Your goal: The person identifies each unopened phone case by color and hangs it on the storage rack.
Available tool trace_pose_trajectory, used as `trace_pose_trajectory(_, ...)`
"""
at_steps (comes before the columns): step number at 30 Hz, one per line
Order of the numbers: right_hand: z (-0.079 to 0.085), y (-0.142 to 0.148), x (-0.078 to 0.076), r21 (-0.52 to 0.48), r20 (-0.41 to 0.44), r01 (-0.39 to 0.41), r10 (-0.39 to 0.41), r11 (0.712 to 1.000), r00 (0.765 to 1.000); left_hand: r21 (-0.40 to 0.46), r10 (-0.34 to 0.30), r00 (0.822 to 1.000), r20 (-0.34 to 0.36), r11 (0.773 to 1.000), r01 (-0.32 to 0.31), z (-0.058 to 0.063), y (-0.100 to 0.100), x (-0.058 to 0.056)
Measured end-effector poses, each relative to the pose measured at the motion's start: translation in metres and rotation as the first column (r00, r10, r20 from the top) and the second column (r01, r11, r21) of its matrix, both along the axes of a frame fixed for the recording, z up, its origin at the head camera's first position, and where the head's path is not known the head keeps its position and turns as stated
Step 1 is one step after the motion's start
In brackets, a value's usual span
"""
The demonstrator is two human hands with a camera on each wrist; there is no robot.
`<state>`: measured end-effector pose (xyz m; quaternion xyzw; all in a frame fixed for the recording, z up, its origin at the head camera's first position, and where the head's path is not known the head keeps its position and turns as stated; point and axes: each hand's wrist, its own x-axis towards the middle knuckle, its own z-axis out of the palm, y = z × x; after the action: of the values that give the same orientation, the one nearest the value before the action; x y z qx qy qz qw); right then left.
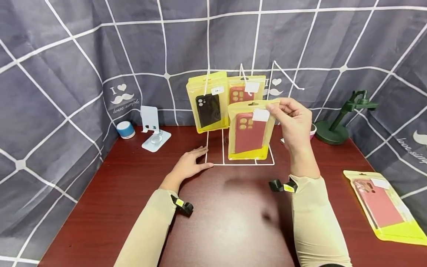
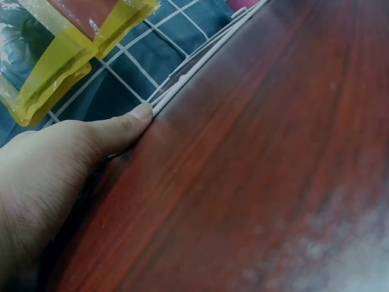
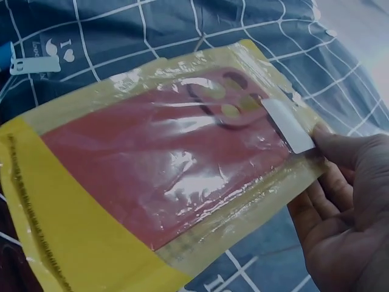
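My right hand (image 1: pixel 296 120) pinches the top right corner of a yellow-and-clear packet with a red phone case (image 1: pixel 249 134) inside. The packet is held upright in front of a white wire display rack (image 1: pixel 240 164) and hides part of it. In the right wrist view the thumb presses by the packet's white label (image 3: pixel 288 126). My left hand (image 1: pixel 188 165) rests at the rack's front left corner, its thumb touching the wire in the left wrist view. On the rack's hooks hang a packet with a black phone case (image 1: pixel 208 110) and another red phone case packet (image 1: pixel 235 94), partly covered.
A bare white hook (image 1: pixel 288 78) juts out at the rack's right. Another packaged red phone case (image 1: pixel 381 204) lies on the table's right side. A phone stand (image 1: pixel 155 133) and blue-and-white cylinder (image 1: pixel 125 129) stand back left; a green stand (image 1: pixel 335 129) is back right.
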<state>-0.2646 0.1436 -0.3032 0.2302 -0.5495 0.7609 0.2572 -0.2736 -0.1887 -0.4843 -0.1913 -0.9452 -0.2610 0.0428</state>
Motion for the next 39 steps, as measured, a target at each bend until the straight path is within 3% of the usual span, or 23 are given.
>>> trace_pose_trajectory(9,0.002,-0.007,-0.005,-0.025,-0.032,0.017,-0.018,1.0,0.999,0.0,-0.012,1.0,-0.006,1.0,0.012,0.0,0.006,-0.002)
trace_pose_trajectory(20,0.008,-0.014,-0.021,-0.087,0.0,0.026,-0.026,0.996,1.0,0.02,0.009,1.0,-0.007,1.0,-0.008,0.001,0.004,0.0)
trace_pose_trajectory(29,0.005,-0.017,-0.036,-0.026,0.017,0.056,-0.056,0.998,0.998,0.003,0.007,1.0,0.007,1.0,-0.007,0.002,0.002,0.001)
trace_pose_trajectory(39,0.002,-0.015,-0.064,0.04,0.078,0.118,-0.121,0.992,0.99,0.0,0.006,1.0,0.007,1.0,-0.006,0.001,0.001,0.001)
